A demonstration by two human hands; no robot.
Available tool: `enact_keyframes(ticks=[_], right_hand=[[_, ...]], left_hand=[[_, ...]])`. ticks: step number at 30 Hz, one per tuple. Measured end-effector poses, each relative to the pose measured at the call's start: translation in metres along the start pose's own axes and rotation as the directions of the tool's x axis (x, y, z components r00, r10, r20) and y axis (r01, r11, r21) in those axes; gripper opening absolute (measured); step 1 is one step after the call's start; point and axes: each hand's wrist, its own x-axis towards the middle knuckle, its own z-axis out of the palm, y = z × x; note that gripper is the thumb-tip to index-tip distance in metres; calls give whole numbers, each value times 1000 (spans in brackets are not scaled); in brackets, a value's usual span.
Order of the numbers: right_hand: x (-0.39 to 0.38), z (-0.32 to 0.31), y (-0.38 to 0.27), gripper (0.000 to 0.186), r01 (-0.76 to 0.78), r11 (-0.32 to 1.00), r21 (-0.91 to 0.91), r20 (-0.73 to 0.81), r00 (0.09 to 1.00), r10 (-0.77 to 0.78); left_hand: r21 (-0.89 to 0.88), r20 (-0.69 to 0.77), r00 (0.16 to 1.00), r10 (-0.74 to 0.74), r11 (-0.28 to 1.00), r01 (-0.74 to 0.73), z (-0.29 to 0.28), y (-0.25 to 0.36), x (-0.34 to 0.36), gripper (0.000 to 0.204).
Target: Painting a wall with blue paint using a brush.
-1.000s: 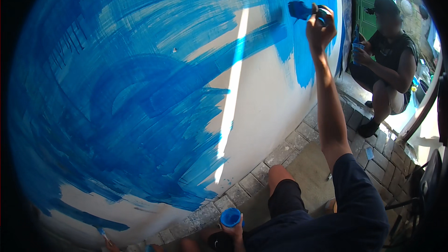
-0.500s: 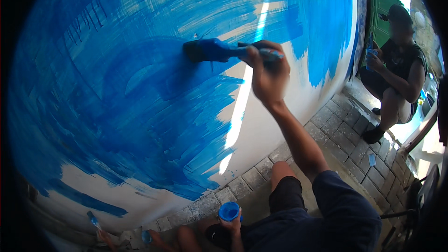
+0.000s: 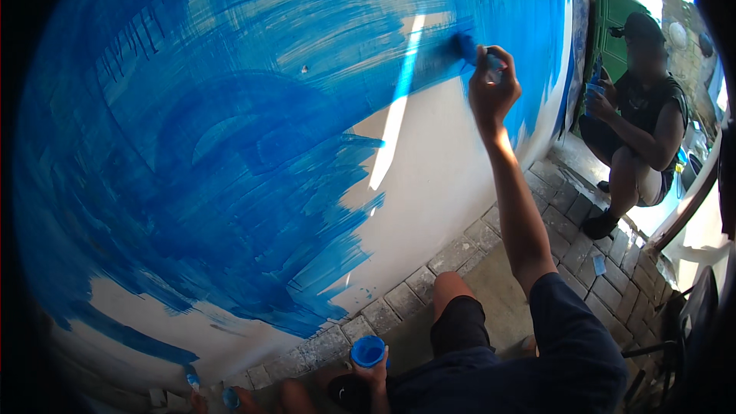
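Note:
My right hand (image 3: 494, 92) is raised to the wall, fingers closed round the handle of a paintbrush (image 3: 464, 47). Its bristles are loaded with blue and press against the wall (image 3: 429, 153), at the right end of a fresh blue band; motion blurs them slightly. Low in the view, my left hand (image 3: 376, 376) grips a small cup (image 3: 356, 356) of blue paint, held upright near my lap. Streaky blue covers much of the wall, with white showing below and right of the brush.
A person (image 3: 648, 107) crouches at the right, holding a blue cup (image 3: 594, 100). At the lower left another person's brush (image 3: 192, 376) and cup (image 3: 230, 397) show. Grey paving bricks (image 3: 422, 284) run along the wall's foot. A green cabinet-like object (image 3: 616, 23) stands behind the crouching person.
My right hand has swept the paintbrush rightward and slightly up along the wall, leaving a blue band across the white strip. The lower-left person's brush has shifted down and right.

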Motion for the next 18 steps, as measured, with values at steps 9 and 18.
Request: enact_keyframes(ticks=[9,18], right_hand=[[-83,-23,-207,24,-157,796,584,409,904,-122],[20,2,-59,22,-350,741,573,194,936,292]], left_hand=[[89,-25,997,72,994,-70,5,-5,-8,75],[122,-71,985,158,981,-148,5,11,-9,75]])
